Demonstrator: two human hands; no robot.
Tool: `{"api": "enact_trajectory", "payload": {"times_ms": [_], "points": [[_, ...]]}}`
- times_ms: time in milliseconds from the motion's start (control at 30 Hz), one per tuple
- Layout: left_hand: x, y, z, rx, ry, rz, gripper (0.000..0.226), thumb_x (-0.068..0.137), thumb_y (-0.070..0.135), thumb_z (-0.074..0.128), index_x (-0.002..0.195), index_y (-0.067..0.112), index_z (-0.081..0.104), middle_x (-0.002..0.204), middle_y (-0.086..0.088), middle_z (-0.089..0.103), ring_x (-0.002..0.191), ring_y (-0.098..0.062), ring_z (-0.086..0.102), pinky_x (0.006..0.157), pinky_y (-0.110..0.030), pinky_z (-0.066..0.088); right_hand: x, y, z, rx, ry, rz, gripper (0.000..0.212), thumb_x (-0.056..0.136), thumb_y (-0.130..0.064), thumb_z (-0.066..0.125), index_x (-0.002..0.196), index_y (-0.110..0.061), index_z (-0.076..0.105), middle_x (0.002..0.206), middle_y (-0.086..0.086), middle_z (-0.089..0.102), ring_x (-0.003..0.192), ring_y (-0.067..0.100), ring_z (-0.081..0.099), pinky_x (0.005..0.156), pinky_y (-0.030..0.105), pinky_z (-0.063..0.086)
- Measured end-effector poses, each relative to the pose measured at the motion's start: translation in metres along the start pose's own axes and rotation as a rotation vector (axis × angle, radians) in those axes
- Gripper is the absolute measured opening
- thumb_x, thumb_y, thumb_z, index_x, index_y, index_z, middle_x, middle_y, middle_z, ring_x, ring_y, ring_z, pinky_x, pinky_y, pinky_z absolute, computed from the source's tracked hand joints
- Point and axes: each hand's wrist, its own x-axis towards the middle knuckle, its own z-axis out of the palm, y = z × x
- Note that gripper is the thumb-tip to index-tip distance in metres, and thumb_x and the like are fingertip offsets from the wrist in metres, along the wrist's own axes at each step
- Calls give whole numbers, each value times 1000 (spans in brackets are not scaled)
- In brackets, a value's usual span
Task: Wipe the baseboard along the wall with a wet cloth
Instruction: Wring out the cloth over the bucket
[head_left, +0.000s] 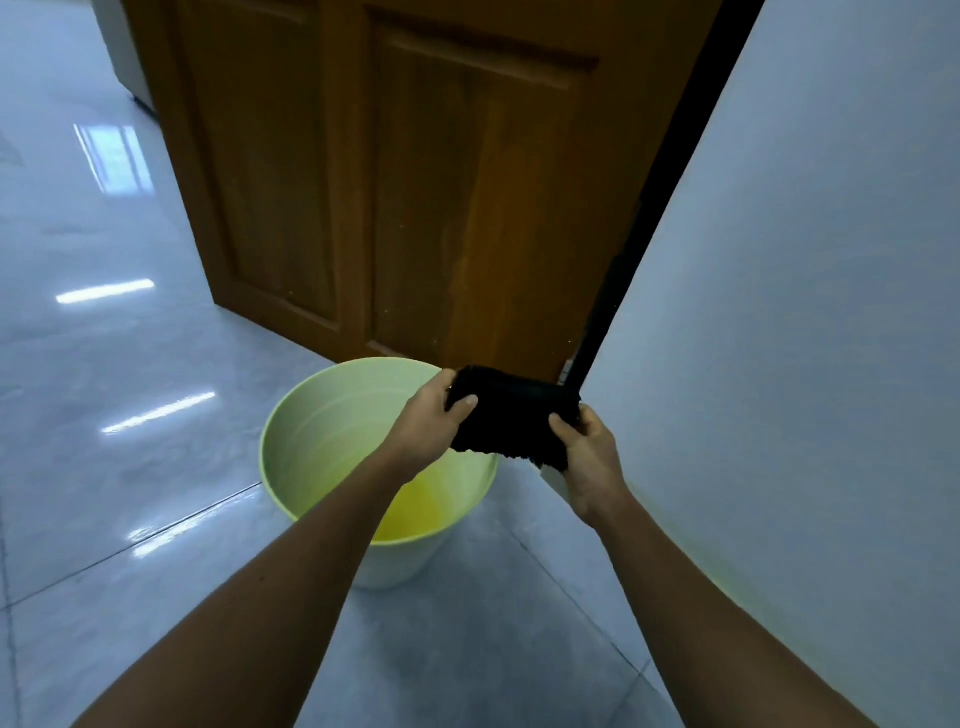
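1. Above the far right side of a pale green bucket (291, 415), a black cloth (506, 421) is held up in the air between both hands, clear of the floor (104, 364).
2. The left hand (431, 421) grips the cloth's left end. Its thumb lies across the near face, and its fingers (441, 382) are curled round the back, mostly hidden by the fabric.
3. The right hand (587, 457) grips the right end the same way, thumb on the near face and fingers wrapped behind. Both grasps are closed tight on the cloth.
4. The cloth looks bunched or folded into a thick band, with a ragged lower edge hanging between the hands.
5. The bucket stands on glossy grey tiles, and its inside bottom shows yellow.
6. Behind the bucket is a brown wooden door (415, 182). A dark strip separates it from the pale wall (805, 312) on the right.
7. The foot of that wall runs from behind the right hand toward the lower right. The cloth is near it, not touching it.
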Motion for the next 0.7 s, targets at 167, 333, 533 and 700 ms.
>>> {"api": "enact_trajectory", "payload": {"times_ms": [167, 333, 533, 700], "points": [[-2, -11, 0, 61, -14, -25, 16, 96, 23, 49, 110, 15, 53, 105, -7, 65, 100, -22, 62, 80, -37, 54, -3, 21, -2, -32, 10, -16, 15, 95, -15, 54, 104, -25, 60, 108, 0, 68, 101, 17, 64, 88, 36, 56], [-6, -8, 7, 118, -9, -15, 17, 97, 24, 48, 110, 14, 51, 107, -9, 64, 100, -23, 61, 78, -33, 53, -1, 17, -4, -38, 35, -21, 17, 95, -13, 52, 99, -27, 60, 105, -3, 67, 99, 13, 63, 79, 28, 56], [-12, -10, 9, 190, 3, -64, 25, 98, 28, 44, 116, 12, 50, 108, -8, 62, 99, -24, 59, 76, -34, 50, -11, 26, 4, 6, 101, 32, 19, 95, -11, 49, 99, -25, 60, 102, 1, 67, 93, 17, 64, 62, 21, 55], [-18, -30, 8, 345, -42, -195, 33, 99, 34, 38, 112, 6, 51, 104, -11, 59, 92, -23, 56, 67, -28, 43, -31, 71, 14, 94, 127, 238, 26, 97, -19, 43, 120, -17, 57, 108, 8, 66, 100, 24, 63, 76, 31, 55]]}}
